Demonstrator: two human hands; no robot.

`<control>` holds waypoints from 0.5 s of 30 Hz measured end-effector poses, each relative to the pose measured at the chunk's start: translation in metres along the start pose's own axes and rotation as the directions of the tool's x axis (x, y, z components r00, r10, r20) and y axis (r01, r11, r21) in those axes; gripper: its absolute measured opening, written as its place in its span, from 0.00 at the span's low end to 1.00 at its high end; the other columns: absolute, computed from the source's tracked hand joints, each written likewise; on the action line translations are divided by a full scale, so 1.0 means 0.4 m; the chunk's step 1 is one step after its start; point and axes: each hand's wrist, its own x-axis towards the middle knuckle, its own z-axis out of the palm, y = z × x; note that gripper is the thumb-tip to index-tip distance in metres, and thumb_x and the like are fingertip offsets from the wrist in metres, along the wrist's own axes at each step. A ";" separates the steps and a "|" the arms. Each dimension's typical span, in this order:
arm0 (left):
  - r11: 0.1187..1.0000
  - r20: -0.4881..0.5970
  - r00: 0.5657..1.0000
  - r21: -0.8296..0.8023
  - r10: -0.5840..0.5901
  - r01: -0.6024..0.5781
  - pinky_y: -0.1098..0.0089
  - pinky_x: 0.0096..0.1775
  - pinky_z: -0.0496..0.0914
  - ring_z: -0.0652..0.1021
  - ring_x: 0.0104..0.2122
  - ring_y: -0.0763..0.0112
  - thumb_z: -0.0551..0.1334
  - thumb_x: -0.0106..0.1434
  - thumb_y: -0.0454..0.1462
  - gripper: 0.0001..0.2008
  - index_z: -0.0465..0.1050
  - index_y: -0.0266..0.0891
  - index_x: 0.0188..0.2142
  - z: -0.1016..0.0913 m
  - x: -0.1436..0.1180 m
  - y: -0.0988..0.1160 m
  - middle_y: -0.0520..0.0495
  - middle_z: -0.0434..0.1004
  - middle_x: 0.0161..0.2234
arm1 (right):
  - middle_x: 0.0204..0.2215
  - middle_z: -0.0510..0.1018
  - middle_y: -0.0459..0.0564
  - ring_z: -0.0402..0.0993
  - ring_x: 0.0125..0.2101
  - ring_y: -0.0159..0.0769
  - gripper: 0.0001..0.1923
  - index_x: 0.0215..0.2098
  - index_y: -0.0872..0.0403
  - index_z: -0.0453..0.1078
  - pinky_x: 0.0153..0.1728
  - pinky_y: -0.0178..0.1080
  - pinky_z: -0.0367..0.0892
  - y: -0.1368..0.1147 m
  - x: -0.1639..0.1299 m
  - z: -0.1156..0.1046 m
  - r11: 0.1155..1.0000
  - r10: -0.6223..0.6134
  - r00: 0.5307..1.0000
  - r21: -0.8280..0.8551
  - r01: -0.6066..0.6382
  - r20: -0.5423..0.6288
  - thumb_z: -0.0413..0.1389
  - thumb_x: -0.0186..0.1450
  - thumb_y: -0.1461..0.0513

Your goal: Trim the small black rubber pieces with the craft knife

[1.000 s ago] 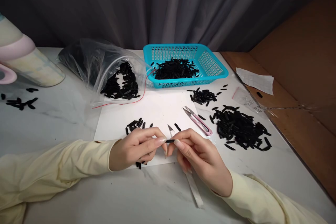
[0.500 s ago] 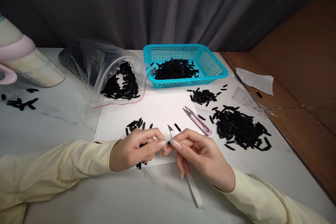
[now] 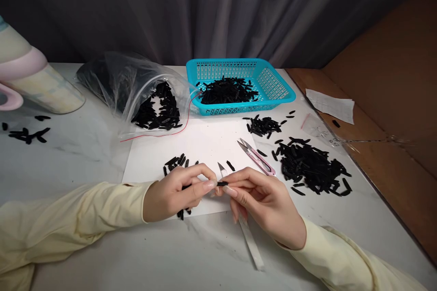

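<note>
A small black strip (image 3: 222,183) is pinched between the thumb and finger of my left hand (image 3: 184,191), over a white sheet of paper (image 3: 201,141). My right hand (image 3: 262,200) is closed, its thumb and fingertip at the strip's other end. Beneath my right hand runs a knife with a pointed blade and a white wrapped handle (image 3: 251,248); whether the curled fingers hold it I cannot tell. Several loose black strips (image 3: 175,160) lie around my left hand, partly hidden by it. Pink-handled thread snips (image 3: 256,158) rest just beyond my right hand.
A blue basket (image 3: 239,108) of black strips stands at the back, beside an open clear bag (image 3: 126,72) with more. Strip piles (image 3: 310,166) lie to the right. A tumbler (image 3: 44,82) stands left; a cardboard box (image 3: 385,63) borders the right.
The fingertips have parted slightly, so more of the black strip shows between them. My right thumb has shifted a little down, and its lower fingers have curled up. The left hand has barely moved.
</note>
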 end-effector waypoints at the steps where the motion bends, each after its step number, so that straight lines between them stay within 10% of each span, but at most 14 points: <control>1: 1.000 -0.003 1.000 -0.012 -0.002 0.002 0.76 0.19 0.52 0.52 0.14 0.81 0.52 0.63 0.39 0.09 0.65 0.36 0.31 0.001 0.000 0.000 0.62 0.49 0.13 | 0.28 0.78 0.50 0.68 0.15 0.26 0.05 0.34 0.56 0.69 0.16 0.32 0.64 0.000 0.000 0.000 1.000 0.007 1.000 -0.004 -0.007 0.003 0.55 0.63 0.62; 10: 0.984 -0.002 0.998 -0.167 -0.061 0.060 0.79 0.16 0.51 0.52 0.13 0.81 0.50 0.64 0.43 0.12 0.64 0.38 0.32 -0.007 0.013 -0.003 0.61 0.49 0.12 | 0.29 0.80 0.52 0.70 0.15 0.28 0.06 0.35 0.57 0.68 0.13 0.32 0.64 -0.015 0.010 -0.017 0.980 -0.113 0.991 -0.170 0.101 -0.065 0.54 0.63 0.60; 15: 0.935 0.064 0.987 -0.317 -0.149 0.161 0.82 0.12 0.44 0.46 0.10 0.83 0.47 0.64 0.47 0.15 0.62 0.39 0.33 -0.025 0.028 -0.004 0.62 0.48 0.10 | 0.30 0.80 0.53 0.72 0.17 0.29 0.05 0.32 0.56 0.67 0.13 0.32 0.64 -0.117 0.147 -0.095 0.818 -0.452 0.868 -0.485 0.310 -0.207 0.55 0.62 0.62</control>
